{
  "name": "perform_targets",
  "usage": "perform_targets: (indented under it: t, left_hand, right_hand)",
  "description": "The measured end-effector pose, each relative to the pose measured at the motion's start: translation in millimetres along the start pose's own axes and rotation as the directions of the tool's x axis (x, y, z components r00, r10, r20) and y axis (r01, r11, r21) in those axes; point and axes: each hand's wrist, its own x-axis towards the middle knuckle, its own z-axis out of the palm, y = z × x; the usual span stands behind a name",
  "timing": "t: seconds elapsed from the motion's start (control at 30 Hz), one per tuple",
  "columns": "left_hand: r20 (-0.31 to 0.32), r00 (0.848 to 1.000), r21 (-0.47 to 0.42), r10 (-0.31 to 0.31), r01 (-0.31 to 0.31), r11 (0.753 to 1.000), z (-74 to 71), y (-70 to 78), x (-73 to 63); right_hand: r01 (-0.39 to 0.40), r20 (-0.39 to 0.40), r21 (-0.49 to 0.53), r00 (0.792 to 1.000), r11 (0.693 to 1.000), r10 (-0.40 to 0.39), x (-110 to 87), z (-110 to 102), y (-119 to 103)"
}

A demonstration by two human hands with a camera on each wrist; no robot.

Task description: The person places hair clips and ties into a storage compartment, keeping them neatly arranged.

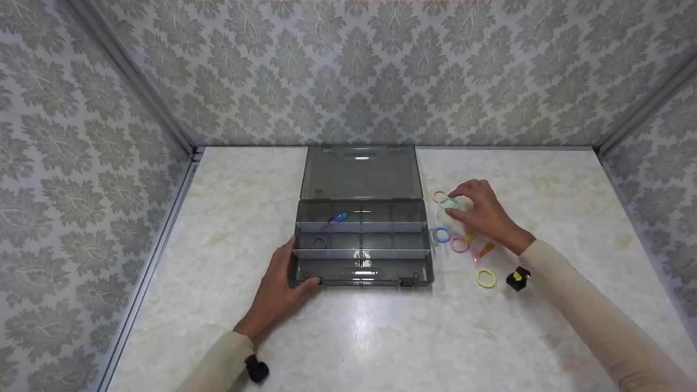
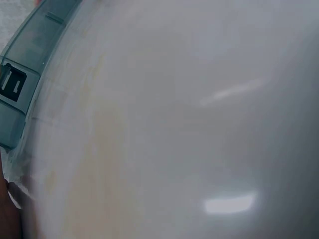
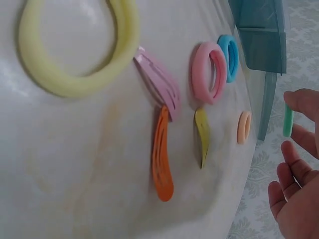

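On the pale marbled desk point(image 1: 425, 337), an open grey translucent plastic box point(image 1: 389, 265) is best steadied by the left hand point(image 1: 280, 286), spread along its left side; rightward, the right hand's point(image 1: 482, 211) grip pinches a mint-green hair ring point(image 3: 288, 120), ideally lightly.

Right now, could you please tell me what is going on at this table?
A person's right hand pinches a green ring, right of the open box. The left hand rests against the box's near left corner. A blue clip and another ring lie inside; more rings and clips lie on the table to the right.
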Motion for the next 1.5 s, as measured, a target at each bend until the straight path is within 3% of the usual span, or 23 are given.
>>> perform_targets:
  t: [0.27,0.77,1.07,1.5]
  left_hand:
    - [0.021,1.0,-0.019,-0.022,0.022,1.0,-3.6,2.5,-2.4]
    - [0.009,1.0,-0.035,0.009,-0.009,0.999,-4.3,2.1,-0.8]
    - [0.035,0.998,-0.063,-0.062,0.064,0.996,-5.5,1.9,-1.9]
    - [0.036,0.998,-0.066,-0.06,0.062,0.996,-5.1,2.2,-2.1]
  right_hand:
    - [0.108,0.011,-0.013,0.994,0.994,-0.108,3.2,9.8,-17.8]
    - [0.172,0.091,0.023,0.981,0.985,-0.174,13.3,31.5,-50.6]
    - [0.193,0.139,0.028,0.971,0.981,-0.195,21.2,49.2,-66.8]
    - [0.313,0.218,0.026,0.925,0.949,-0.311,29.8,81.8,-96.3]
